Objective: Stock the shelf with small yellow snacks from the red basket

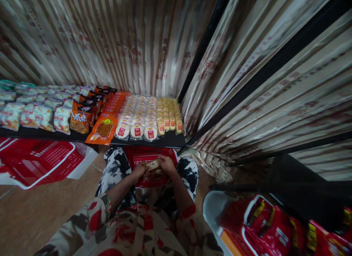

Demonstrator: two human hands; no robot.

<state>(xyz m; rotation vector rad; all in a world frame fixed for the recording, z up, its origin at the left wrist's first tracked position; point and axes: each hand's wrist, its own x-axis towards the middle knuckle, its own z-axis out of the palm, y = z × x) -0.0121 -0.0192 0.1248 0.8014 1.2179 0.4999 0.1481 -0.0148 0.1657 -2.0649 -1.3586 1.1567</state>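
Striped curtain (132,39) out back, shelf (176,139) of snacks (137,118) crowding a red basket (141,153); left hand (139,171) and right hand (167,164) pinching a smallish, kinda yellowish packet (154,164).

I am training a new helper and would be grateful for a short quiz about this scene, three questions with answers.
1. What do the left hand and the right hand hold together?
2. True or false: the yellow packs stand at the right end of the shelf.
3. Which colour is the basket below the hands? A) blue B) red C) green

Key: 1. A small packet. 2. True. 3. B.
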